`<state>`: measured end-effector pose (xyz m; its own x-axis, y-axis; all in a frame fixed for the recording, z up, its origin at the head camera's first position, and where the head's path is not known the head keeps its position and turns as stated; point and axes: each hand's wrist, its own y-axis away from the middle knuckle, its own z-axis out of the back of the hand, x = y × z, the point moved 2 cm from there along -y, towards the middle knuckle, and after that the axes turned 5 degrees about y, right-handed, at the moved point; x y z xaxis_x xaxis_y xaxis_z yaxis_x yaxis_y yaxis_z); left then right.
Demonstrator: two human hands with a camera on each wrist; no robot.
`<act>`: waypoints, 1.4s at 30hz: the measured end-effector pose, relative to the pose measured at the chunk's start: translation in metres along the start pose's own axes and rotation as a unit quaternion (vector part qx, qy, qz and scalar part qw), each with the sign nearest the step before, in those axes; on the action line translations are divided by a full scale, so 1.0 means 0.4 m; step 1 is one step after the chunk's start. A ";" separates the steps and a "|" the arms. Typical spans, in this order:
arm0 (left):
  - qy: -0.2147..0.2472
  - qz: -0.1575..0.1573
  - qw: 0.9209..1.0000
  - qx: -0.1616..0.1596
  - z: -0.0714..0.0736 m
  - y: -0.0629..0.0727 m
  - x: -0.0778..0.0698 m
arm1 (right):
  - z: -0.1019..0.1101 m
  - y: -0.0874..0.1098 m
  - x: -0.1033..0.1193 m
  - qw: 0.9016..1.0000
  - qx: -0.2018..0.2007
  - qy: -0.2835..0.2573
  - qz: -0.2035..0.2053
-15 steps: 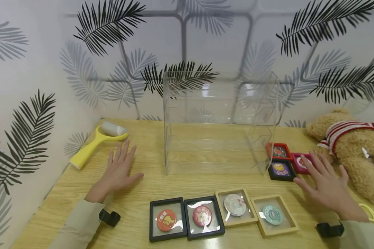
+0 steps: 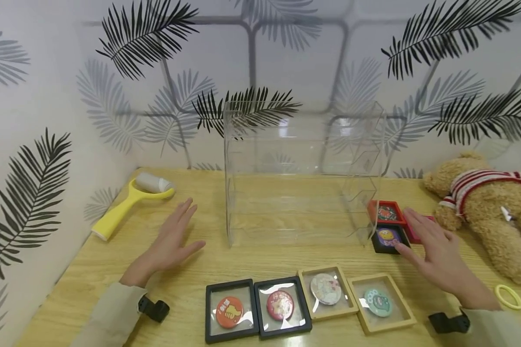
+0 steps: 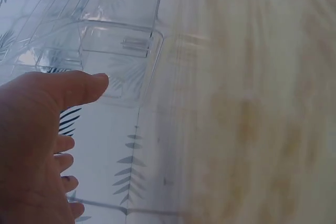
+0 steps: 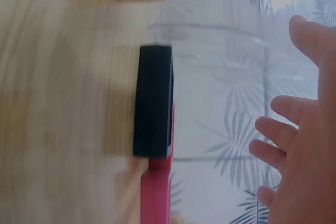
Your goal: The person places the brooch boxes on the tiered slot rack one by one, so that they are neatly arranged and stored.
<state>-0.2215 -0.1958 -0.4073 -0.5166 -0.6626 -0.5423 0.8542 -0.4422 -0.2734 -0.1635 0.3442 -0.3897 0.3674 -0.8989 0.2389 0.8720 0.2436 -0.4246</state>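
My left hand (image 2: 167, 248) hovers over the table's left side, empty, fingers extended and thumb apart. In the left wrist view its thumb overlaps the clear acrylic display shelf (image 2: 295, 236). On the right, my right hand (image 2: 438, 260) holds nothing, its fingers spread above the small square frames. Beneath it, a pink frame (image 2: 412, 236) is partly hidden; beside that are a black frame with a purple picture (image 2: 388, 237) and a red frame (image 2: 390, 213). The right wrist view shows the black frame (image 4: 152, 100) from its side, apart from the fingers.
Along the front lie two black frames (image 2: 257, 315) and two wooden frames (image 2: 351, 304), each displaying a round badge. A yellow-handled lint roller (image 2: 121, 212) lies back left. At right are a teddy bear (image 2: 486, 207) and a yellow ring (image 2: 509, 297). A leaf-patterned curtain (image 2: 156, 120) hangs behind.
The right hand has shifted left, covering more of the pink frame. My left hand has turned, its fingers closer together and pointing more to the right. The head view has shifted slightly.
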 end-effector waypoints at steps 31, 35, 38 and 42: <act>0.271 0.085 0.955 0.082 -0.113 -0.092 -0.016 | -0.121 -0.080 0.411 0.960 0.126 -0.114 0.223; 0.279 0.067 0.955 0.074 -0.127 -0.100 -0.018 | -0.143 -0.086 0.463 0.950 0.166 -0.120 0.234; 0.287 0.069 0.953 0.072 -0.137 -0.103 -0.017 | -0.156 -0.088 0.496 0.943 0.195 -0.132 0.235; 0.297 0.065 0.950 0.065 -0.145 -0.110 -0.019 | -0.168 -0.087 0.525 0.933 0.223 -0.145 0.241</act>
<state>-0.2520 -0.1363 -0.4372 -0.2497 -0.2757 -0.9283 0.8742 -0.4765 -0.0936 -0.1385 0.1223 -0.3835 0.7681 -0.5251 0.3665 0.6067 0.7798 -0.1543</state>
